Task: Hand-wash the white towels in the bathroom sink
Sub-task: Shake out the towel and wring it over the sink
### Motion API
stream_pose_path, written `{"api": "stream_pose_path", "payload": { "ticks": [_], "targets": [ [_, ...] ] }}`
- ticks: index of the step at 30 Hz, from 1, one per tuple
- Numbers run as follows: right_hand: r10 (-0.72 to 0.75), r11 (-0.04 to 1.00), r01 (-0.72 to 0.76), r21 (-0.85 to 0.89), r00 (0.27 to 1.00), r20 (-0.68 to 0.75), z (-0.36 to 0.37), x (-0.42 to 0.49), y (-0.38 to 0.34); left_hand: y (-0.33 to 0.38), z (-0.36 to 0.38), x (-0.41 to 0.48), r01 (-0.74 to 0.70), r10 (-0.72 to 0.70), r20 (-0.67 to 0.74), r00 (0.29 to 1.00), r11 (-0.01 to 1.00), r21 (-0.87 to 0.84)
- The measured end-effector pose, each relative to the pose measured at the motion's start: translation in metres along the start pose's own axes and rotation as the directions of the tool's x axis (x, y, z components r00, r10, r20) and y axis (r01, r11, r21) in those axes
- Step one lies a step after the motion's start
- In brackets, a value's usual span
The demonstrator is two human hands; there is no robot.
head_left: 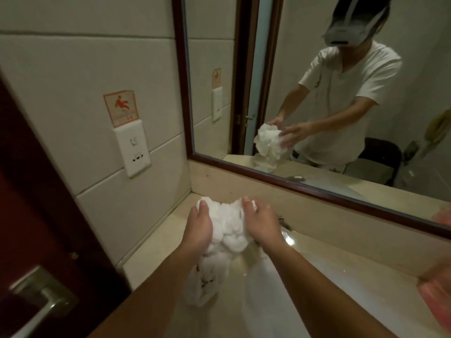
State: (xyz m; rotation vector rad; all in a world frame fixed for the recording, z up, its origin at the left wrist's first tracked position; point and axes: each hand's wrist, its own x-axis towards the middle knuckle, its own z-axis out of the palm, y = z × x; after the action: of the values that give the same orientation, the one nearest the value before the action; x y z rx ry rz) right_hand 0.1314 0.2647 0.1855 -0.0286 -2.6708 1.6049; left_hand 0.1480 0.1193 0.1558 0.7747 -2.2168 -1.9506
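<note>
My left forearm (151,293) and right forearm (317,289) reach forward over the sink (268,313). My left hand (197,228) and right hand (262,223) clamp the white towel (227,225) between them, fingers curled into the wad at its far top.

Handling, as judged:
- Soft and limp; it holds no shape outside the grip.
- Looks wet, so probably heavy and sagging.
- Best held by the bunched mass, palms on opposite sides, rather than by one edge.

Orientation: the long axis runs from the wad between my palms downward and toward me. The free tail hangs below my left wrist, near the edge of the sink.
</note>
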Motion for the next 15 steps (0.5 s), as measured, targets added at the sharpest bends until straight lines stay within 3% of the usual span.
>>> {"api": "stream_pose_path", "payload": {
  "ticks": [4, 7, 9, 11, 15],
  "targets": [
    [-0.007, 0.999, 0.006, -0.050, 1.000, -0.018, 0.031, 0.021, -0.003, -0.027, -0.015, 0.032, 0.038, -0.077, 0.144, 0.987, 0.966, 0.256],
    [0.106, 0.994, -0.105, 0.026, 0.994, -0.024, 0.040, 0.033, -0.003, -0.033, -0.024, 0.044, -0.026, -0.056, 0.153, 0.987, 0.872, 0.488],
    [0.188, 0.965, -0.179, 0.193, 0.982, -0.031, 0.039, 0.038, -0.015, -0.028, -0.026, 0.049, -0.146, 0.095, 0.136, 0.986, 0.887, 0.438],
    [0.214, 0.948, -0.208, 0.241, 0.977, 0.003, 0.034, 0.044, -0.029, -0.010, -0.026, 0.051, -0.252, 0.213, 0.160, 0.964, 0.925, 0.283],
    [0.093, 0.940, -0.115, 0.322, 0.992, 0.081, 0.019, 0.049, -0.070, 0.051, -0.018, 0.048, -0.397, 0.360, 0.373, 0.855, 0.917, 0.026]
  ]
}}
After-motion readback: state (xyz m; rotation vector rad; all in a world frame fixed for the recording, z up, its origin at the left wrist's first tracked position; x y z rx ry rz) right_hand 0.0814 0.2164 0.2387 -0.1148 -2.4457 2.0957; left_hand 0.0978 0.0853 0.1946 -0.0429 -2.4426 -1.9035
